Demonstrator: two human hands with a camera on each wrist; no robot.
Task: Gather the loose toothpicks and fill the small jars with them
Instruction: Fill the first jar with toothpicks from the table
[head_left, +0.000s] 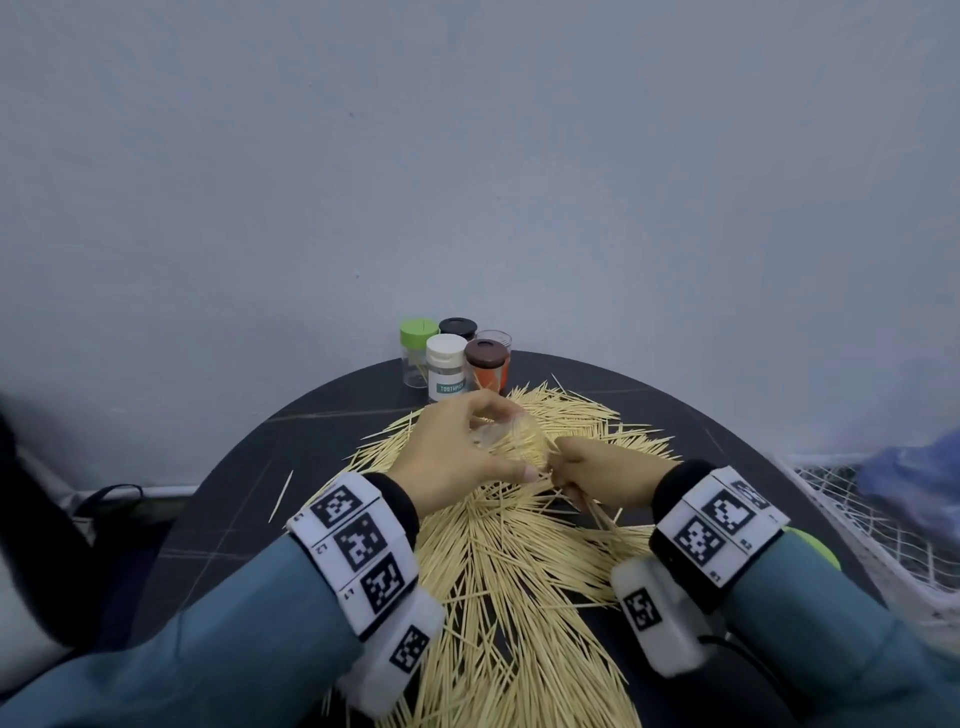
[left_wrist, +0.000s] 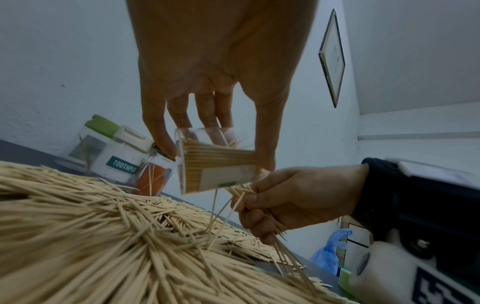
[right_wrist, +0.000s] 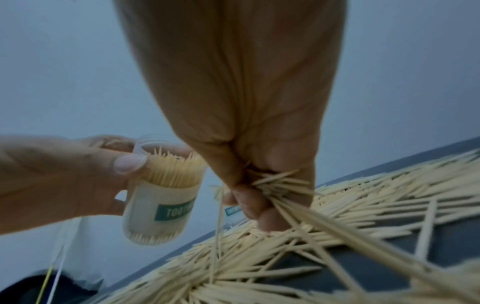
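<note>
Toothpick heap (head_left: 519, 566) spread across the table (head_left: 218, 525), five jars (head_left: 453, 358) clustered at its far edge behind the heap, open jar (right_wrist: 161, 191) held above the heap

Readable text: jar labels only

"TOOTHPICK" in white on a teal band stands on the white-lidded jar (head_left: 445, 366) at centre frame; the held clear jar (right_wrist: 161, 197) shows "TOOT", partly cut off.

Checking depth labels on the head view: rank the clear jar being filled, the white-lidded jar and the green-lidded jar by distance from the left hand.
1. Clear jar: in the left hand's grip, nearly full of toothpicks.
2. White-lidded jar: just beyond the fingers, front of the jar cluster.
3. Green-lidded jar: behind and left of the white-lidded one, at the table's far edge.
</note>
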